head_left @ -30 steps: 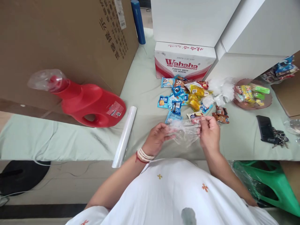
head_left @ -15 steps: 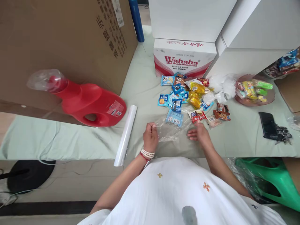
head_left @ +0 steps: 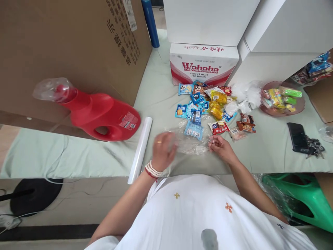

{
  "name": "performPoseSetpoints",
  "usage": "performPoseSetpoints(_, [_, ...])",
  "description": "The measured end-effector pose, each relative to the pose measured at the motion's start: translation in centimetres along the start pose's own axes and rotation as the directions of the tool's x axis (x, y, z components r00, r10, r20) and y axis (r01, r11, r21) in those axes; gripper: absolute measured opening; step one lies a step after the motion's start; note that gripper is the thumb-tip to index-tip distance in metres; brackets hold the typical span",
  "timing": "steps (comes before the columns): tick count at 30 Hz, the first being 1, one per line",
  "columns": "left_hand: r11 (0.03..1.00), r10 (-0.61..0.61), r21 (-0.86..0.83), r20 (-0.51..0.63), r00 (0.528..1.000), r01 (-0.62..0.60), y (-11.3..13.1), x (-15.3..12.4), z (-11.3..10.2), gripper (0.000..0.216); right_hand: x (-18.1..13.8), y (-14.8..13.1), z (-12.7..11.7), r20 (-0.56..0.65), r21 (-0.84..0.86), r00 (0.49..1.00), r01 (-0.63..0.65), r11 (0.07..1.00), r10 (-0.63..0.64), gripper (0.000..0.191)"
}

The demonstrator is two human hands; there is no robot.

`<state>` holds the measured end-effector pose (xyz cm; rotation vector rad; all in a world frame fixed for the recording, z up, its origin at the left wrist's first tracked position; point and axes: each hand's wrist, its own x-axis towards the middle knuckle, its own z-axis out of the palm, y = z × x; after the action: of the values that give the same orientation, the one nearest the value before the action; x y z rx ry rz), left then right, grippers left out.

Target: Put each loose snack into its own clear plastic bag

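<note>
Clear plastic film (head_left: 194, 146) lies crumpled between my hands; whether it is a sheet or a bag I cannot tell. My right hand (head_left: 221, 148) pinches its right edge between thumb and fingers. At the film's left end is my left hand (head_left: 163, 150), its fingers smeared by motion, so its grip does not show. A light-blue snack packet (head_left: 194, 130) lies at the film's far edge. Close beyond my right hand are a red snack packet (head_left: 218, 127) and a pale packet (head_left: 237, 134).
A white roll (head_left: 140, 151) and a red jug (head_left: 104, 116) are at the left. Snack packets (head_left: 197, 99) lie heaped before the Wahaha box (head_left: 204, 66). Rightward are white plastic bags (head_left: 247, 93), a pink bowl (head_left: 267, 111), a phone (head_left: 297, 137) and keys (head_left: 315, 147).
My right hand has closed from spread fingers onto the film's right edge. My left hand was a fist on the film; it has turned and is now blurred, slightly farther left.
</note>
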<state>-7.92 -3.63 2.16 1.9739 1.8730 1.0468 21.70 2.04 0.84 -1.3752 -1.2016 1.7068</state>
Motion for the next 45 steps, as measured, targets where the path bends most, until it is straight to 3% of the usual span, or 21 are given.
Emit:
performPoseSetpoints(1, [0.992,0.123,0.004,0.151,0.981,-0.125,1.0,0.0,0.5,0.045,-0.1,0.0,0.2,0.008,-0.004,1.0,0.012,1.0,-0.012,0.049])
performPoseSetpoints(4, [0.951,0.287,-0.031,0.469,0.835,-0.309,2.1,-0.4,1.6,0.031,-0.4,0.0,0.1,-0.041,0.005,0.999,-0.006,1.0,0.007,0.05])
performPoseSetpoints(7, [0.89,0.435,-0.147,0.559,0.706,-0.432,0.4,-2.2,0.6,0.028,-1.4,0.5,-1.6,-0.1,0.017,0.993,-0.06,0.998,0.061,0.053])
performPoseSetpoints(10, [0.834,0.534,-0.211,0.541,0.65,-0.511,-2.1,-5.0,-2.7,0.027,-3.0,1.4,-4.4,-0.007,-0.021,0.995,-0.1,0.995,0.1,0.055])
performPoseSetpoints(12, [0.849,0.519,-0.223,0.514,0.683,-0.478,-3.1,-6.4,-5.2,0.033,-3.8,1.3,-6.4,0.009,-0.122,0.994,-0.107,0.987,0.108,0.053])
performPoseSetpoints(14, [0.908,0.418,-0.156,0.39,0.82,-0.389,-3.1,-6.9,-6.9,0.035,-4.0,0.1,-7.7,-0.169,-0.303,0.986,-0.041,0.952,-0.011,0.045])
performPoseSetpoints(16, [0.961,0.278,-0.057,0.217,0.936,-0.272,-2.0,-6.0,-7.2,0.031,-2.9,-2.3,-7.8,-0.344,-0.52,0.889,0.087,0.85,-0.301,0.035])
performPoseSetpoints(18, [0.981,0.189,0.003,0.142,0.972,-0.191,-0.3,-4.2,-5.6,0.027,-0.6,-5.3,-6.2,-0.269,-0.679,0.788,0.253,0.69,-0.554,0.027])
performPoseSetpoints(20, [0.984,0.17,0.006,0.213,0.962,-0.176,1.4,-2.6,-2.6,0.029,2.7,-7.8,-3.1,0.0,-0.721,0.787,0.427,0.546,-0.617,0.024])
performPoseSetpoints(22, [0.981,0.158,0.059,0.329,0.931,-0.187,2.5,-2.0,0.5,0.035,6.3,-9.2,0.2,0.219,-0.75,0.844,0.467,0.468,-0.49,0.026])
performPoseSetpoints(24, [0.961,0.149,0.144,0.456,0.877,-0.238,2.6,-2.9,2.7,0.044,9.4,-9.6,2.7,0.243,-0.845,0.932,0.34,0.413,-0.27,0.024])
performPoseSetpoints(26, [0.934,0.184,0.166,0.535,0.824,-0.316,1.8,-4.9,3.4,0.057,11.3,-9.1,3.6,0.204,-0.896,0.971,0.237,0.376,-0.127,0.014])
performPoseSetpoints(28, [0.909,0.208,0.195,0.552,0.808,-0.367,0.7,-7.0,2.9,0.061,11.8,-8.2,3.4,0.206,-0.9,0.976,0.217,0.378,-0.069,0.009])
performPoseSetpoints(31, [0.883,0.236,0.23,0.538,0.809,-0.41,-0.4,-8.8,1.6,0.061,11.1,-6.7,2.8,0.219,-0.878,0.976,0.203,0.432,-0.014,0.027])
performPoseSetpoints(37, [0.886,0.247,0.201,0.557,0.793,-0.417,-0.5,-8.4,1.2,0.061,10.3,-5.1,3.8,0.305,-0.751,0.951,0.215,0.624,0.04,0.048])
performPoseSetpoints(39, [0.894,0.243,0.185,0.566,0.788,-0.408,-0.6,-8.1,1.2,0.062,10.2,-5.6,2.8,0.276,-0.717,0.961,0.221,0.661,-0.021,0.053])
performPoseSetpoints(41, [0.905,0.224,0.181,0.567,0.792,-0.386,-0.7,-7.8,1.4,0.063,9.7,-6.9,0.6,0.14,-0.747,0.97,0.234,0.622,-0.197,0.052])
performPoseSetpoints(43, [0.915,0.203,0.18,0.567,0.798,-0.36,-0.8,-7.1,1.7,0.067,8.6,-8.9,-2.3,-0.042,-0.809,0.902,0.221,0.544,-0.429,0.049])
performPoseSetpoints(45, [0.922,0.197,0.166,0.577,0.793,-0.35,-0.7,-5.9,2.2,0.071,6.9,-11.2,-4.7,-0.151,-0.815,0.809,0.224,0.535,-0.568,0.047])
